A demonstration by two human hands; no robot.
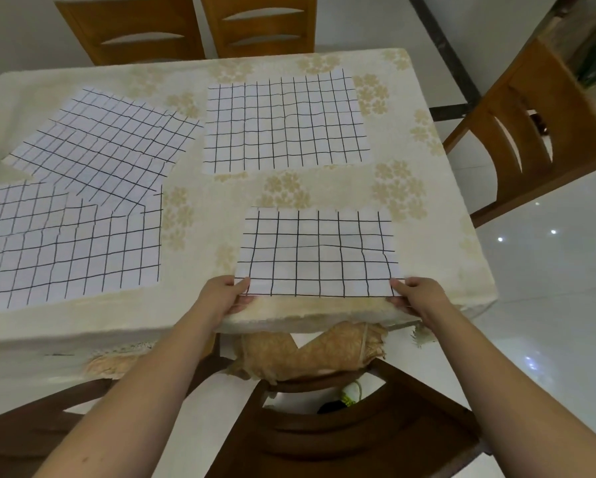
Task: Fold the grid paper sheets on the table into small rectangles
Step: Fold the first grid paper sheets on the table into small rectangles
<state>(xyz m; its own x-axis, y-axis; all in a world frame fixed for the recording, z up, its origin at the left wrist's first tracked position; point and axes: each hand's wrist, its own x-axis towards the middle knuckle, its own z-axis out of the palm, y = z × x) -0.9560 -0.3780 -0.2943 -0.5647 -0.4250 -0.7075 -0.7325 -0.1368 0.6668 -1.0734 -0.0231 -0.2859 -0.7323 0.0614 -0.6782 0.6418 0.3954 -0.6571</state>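
A grid paper sheet [319, 251], white with black lines, lies near the table's front edge, a faint crease running across its middle. My left hand [225, 293] pinches its near left corner, thumb on top. My right hand [415, 294] pinches the near right corner the same way. A flat sheet [286, 122] lies at the back centre. Another sheet [106, 143] lies tilted at the back left. It overlaps a further sheet [65, 246] at the front left, which runs past the left frame edge.
The table [324, 191] wears a cream cloth with pale flower prints. Two wooden chairs [186, 25] stand behind it, one chair [531, 132] at the right. A dark chair [324, 426] with a tan cushion sits just below the front edge.
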